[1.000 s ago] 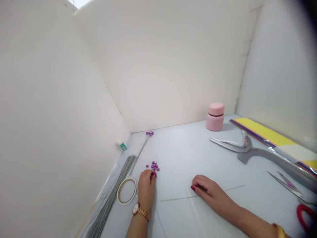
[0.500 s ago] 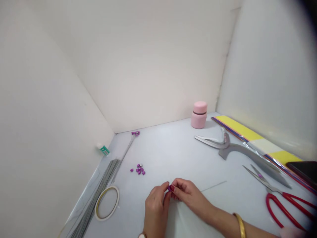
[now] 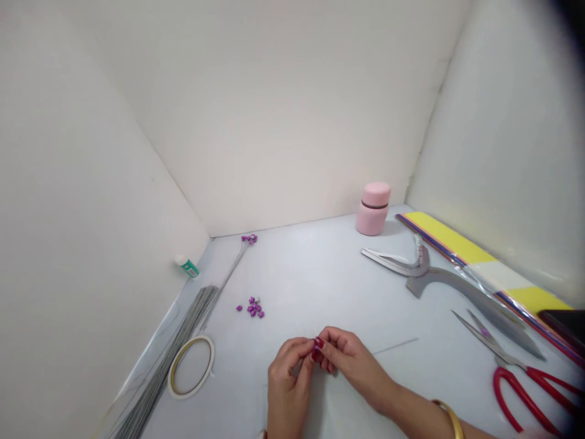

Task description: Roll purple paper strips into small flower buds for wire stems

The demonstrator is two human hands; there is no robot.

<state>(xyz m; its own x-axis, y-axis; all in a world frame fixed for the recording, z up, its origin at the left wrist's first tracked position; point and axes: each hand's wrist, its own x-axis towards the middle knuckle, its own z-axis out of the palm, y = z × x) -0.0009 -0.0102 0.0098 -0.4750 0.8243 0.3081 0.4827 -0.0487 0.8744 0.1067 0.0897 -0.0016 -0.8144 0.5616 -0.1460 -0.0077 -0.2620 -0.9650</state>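
My left hand [image 3: 291, 372] and my right hand [image 3: 346, 355] meet above the front of the table, fingertips pinched together. Between them is a small purple piece [image 3: 315, 348], mostly hidden by the fingers and thumbs. Beyond my left hand lies a little pile of purple star-like pieces [image 3: 254, 309], with one purple piece [image 3: 239, 308] apart from it. A thin grey wire [image 3: 397, 346] rests on the table to the right of my right hand, its near end hidden behind that arm.
On the left lie a roll of tape [image 3: 172, 379], a bundle of grey wires [image 3: 180, 347] and purple-tipped wires [image 3: 249, 238]. A green-and-white tube [image 3: 187, 267] is by the left wall. Rightward are a pink jar [image 3: 372, 218], grey curved strips [image 3: 439, 275], red-handled scissors [image 3: 514, 378] and coloured sheets [image 3: 457, 244].
My fingers have shifted slightly around the purple piece, covering more of it; my left thumb now presses up against it. The view has tilted a little. Objects on the table lie as before.
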